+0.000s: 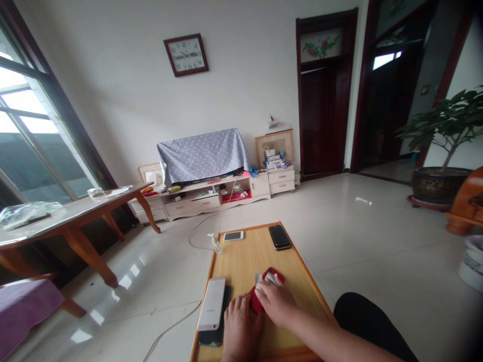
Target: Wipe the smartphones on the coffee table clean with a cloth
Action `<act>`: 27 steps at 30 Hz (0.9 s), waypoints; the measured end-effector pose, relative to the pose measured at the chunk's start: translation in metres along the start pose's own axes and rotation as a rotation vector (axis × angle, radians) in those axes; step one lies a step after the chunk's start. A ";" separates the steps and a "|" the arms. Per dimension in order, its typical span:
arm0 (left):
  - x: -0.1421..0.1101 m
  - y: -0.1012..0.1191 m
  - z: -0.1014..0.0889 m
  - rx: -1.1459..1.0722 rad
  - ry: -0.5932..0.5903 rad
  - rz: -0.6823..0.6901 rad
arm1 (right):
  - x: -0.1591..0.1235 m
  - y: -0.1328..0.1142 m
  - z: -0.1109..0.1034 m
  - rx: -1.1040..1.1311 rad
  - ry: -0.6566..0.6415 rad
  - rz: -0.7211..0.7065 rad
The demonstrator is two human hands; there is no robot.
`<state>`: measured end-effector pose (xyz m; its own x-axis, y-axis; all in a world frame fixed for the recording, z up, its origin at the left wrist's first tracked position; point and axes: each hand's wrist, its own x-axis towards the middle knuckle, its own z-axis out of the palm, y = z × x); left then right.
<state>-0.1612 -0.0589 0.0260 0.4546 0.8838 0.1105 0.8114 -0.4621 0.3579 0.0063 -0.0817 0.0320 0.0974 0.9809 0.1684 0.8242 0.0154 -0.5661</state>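
On the small wooden table lies a red phone (pixel 257 302), back side up and set at a slant. My right hand (pixel 277 301) presses a crumpled white tissue (pixel 271 277) onto its upper part, fingers closed over the tissue. Against the phone's lower left edge, my left hand (pixel 241 324) steadies it with fingers and thumb. Left of that hand, a white phone (pixel 212 304) rests partly on top of a dark phone (pixel 219 338). My hands cover much of the red phone's middle and lower end.
At the far end of the wooden table (pixel 245 256) are a clear pump bottle (pixel 216 244), a white phone with a dark screen (pixel 233 236) and stacked black phones (pixel 279 236). A cable (pixel 173 324) runs over the floor at left. A white bucket (pixel 472 264) stands at right.
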 end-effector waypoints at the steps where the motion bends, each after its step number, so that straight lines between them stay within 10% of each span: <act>1: 0.000 0.001 -0.001 -0.001 -0.013 -0.006 | -0.005 -0.005 0.004 0.030 -0.019 -0.055; 13: 0.001 -0.005 0.010 0.021 0.054 -0.006 | 0.029 0.031 0.003 -0.064 0.035 0.104; 20: -0.001 -0.003 0.003 -0.026 0.048 0.019 | 0.008 0.002 0.019 -0.005 -0.030 -0.156; 27: 0.001 -0.010 0.013 -0.009 0.092 0.009 | 0.037 0.038 0.001 -0.091 0.014 0.062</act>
<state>-0.1637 -0.0543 0.0102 0.4263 0.8826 0.1981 0.8036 -0.4700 0.3651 0.0406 -0.0441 0.0155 0.1568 0.9767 0.1466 0.8633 -0.0635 -0.5006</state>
